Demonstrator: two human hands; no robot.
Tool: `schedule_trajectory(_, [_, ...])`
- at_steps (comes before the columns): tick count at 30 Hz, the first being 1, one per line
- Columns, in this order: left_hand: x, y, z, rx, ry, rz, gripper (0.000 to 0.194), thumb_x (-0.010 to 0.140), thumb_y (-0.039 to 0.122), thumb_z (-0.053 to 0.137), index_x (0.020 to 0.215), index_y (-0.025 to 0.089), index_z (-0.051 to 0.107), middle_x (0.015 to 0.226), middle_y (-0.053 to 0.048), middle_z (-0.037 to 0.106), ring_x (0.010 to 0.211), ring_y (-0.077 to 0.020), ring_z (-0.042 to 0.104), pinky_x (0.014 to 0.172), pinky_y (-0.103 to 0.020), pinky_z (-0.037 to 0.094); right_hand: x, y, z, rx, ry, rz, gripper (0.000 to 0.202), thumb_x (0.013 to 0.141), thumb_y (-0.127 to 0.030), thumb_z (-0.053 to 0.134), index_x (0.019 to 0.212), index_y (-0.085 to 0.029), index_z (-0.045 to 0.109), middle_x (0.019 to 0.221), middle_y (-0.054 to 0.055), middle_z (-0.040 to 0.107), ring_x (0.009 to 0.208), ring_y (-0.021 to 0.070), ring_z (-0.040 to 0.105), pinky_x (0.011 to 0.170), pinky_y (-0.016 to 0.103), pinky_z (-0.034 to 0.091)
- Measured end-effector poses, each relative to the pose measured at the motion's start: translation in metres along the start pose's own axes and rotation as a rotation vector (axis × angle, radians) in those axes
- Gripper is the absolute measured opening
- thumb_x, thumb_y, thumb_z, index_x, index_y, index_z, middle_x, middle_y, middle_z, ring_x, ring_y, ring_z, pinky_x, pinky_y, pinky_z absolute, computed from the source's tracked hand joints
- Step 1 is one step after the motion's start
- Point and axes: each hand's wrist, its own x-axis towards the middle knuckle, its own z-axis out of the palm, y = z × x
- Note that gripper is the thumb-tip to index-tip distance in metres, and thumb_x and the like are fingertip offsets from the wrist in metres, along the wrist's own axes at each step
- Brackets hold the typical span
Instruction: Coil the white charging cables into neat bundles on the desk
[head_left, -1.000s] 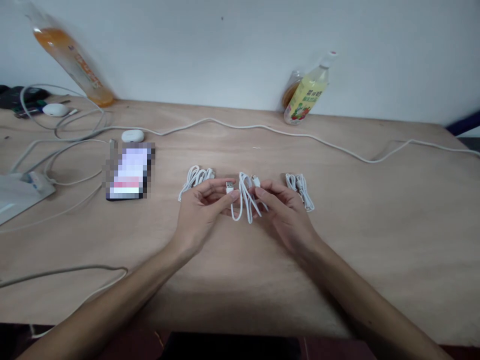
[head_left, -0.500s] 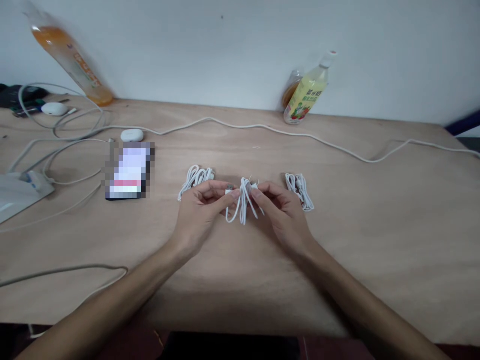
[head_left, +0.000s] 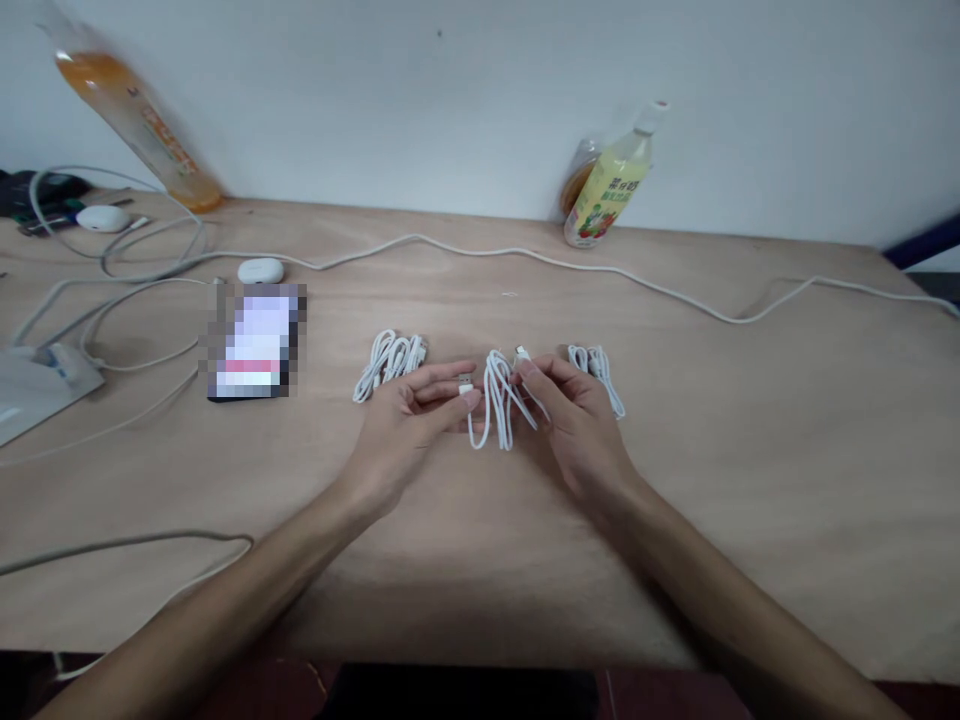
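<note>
Currently held white cable point(head_left: 497, 385): lifted in loose loops between both hands, over the middle of the table point(head_left: 480, 570); whether the lowest loops touch it cannot be told.
Left hand point(head_left: 397, 430): thumb and fingers closed on the USB plug point(head_left: 466, 390), its metal end left bare.
Right hand point(head_left: 585, 430): other plug point(head_left: 523, 355) pinched between thumb and fingers, its tip left showing.
Side bundles: left bundle point(head_left: 386, 365) and right bundle point(head_left: 598, 368) laid flat on the table, each just beyond a hand and partly hidden by it.
Careful handling: judged best done with a light pinch on the plug bodies, so that the thin cord is not bent sharply at either neck; the loops are best supported from behind, so that none slips free or tangles.
Plug direction: both metal tips pointed away from the body, the right one leaned slightly leftward.
Long axis: loops stretched chiefly from the far side toward the near edge, fanned at the near end; the plugs are set apart crosswise.
</note>
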Motion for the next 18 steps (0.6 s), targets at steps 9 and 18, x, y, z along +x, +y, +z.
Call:
schedule_trajectory(9, [0.0014,-0.0050,-0.0025,0.042,0.083,-0.044,0.037,0.080,0.025,0.094,0.112,0.015,0.079,0.098,-0.007,0.085,0.088,-0.0191,0.081,0.088,-0.034,0.065,0.0000,-0.0009,0.0001,0.065,-0.041,0.006,0.033,0.086,-0.055,0.087,0.080,-0.026,0.075,0.081,-0.001,0.072,0.074,0.0155,0.064,0.071,0.030,0.056])
schedule_trajectory(18, [0.0015,-0.0037,-0.0024,0.025,0.010,-0.080,0.035,0.081,0.033,0.092,0.110,0.015,0.082,0.102,-0.011,0.086,0.091,-0.0228,0.081,0.074,-0.032,0.066,-0.0015,-0.0024,0.0021,0.081,-0.065,-0.006,0.035,0.085,-0.058,0.087,0.078,-0.026,0.075,0.083,-0.001,0.072,0.077,0.0163,0.065,0.075,0.031,0.057])
